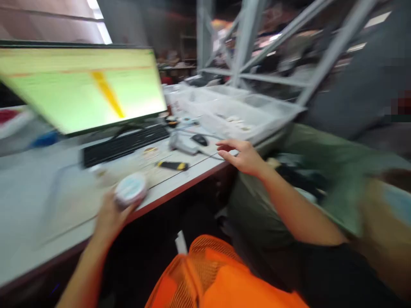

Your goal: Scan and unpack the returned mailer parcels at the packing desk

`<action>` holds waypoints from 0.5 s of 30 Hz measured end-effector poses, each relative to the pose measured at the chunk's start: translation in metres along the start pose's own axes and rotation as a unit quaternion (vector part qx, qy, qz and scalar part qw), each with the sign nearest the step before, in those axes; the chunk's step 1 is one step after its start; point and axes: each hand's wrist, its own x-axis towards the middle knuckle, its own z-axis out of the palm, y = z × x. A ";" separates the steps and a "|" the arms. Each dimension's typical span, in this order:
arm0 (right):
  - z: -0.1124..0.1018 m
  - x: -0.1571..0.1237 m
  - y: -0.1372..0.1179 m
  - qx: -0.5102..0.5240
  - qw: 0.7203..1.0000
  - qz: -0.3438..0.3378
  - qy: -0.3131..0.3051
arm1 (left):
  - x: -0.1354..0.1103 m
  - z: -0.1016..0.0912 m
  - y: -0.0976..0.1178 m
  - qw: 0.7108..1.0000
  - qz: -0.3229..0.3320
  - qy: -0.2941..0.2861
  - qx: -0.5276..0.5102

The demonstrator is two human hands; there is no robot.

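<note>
My left hand [111, 214] grips a round jar with a pale lid [131, 188] at the table's front edge; the lid's print is blurred. My right hand [242, 157] hovers by the table edge further right. Its thumb and fingers are apart, and I see nothing between them. Nearest to it are a black mouse [199, 139] and a grey-white handheld scanner [184, 144] with a cable. A black and yellow utility knife [172, 165] lies on the table between my hands.
A lit monitor [96, 90] stands behind a black keyboard [125, 144] on the white table [28, 205]. Translucent plastic bins [231, 115] stand at the back right, one with small pale items inside. Green fabric [334, 171] hangs right of the table.
</note>
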 end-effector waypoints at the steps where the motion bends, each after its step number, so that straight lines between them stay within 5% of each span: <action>1: 0.031 0.015 -0.018 0.048 0.997 -0.055 -0.027 | -0.007 -0.001 0.003 1.000 -0.016 0.010 -0.024; 4: 0.122 0.056 -0.062 0.126 0.971 -0.162 -0.124 | -0.007 0.000 -0.004 0.997 -0.020 -0.013 -0.075; 8: 0.220 0.083 -0.098 0.097 0.941 -0.236 -0.220 | -0.007 -0.010 -0.013 0.999 -0.010 -0.018 -0.045; 11: 0.250 0.080 -0.098 0.068 0.947 -0.221 -0.224 | -0.018 -0.018 -0.011 0.999 -0.018 -0.022 -0.042; 15: 0.252 0.065 -0.079 0.136 0.946 -0.193 -0.222 | -0.016 -0.021 -0.015 0.998 -0.058 0.008 -0.037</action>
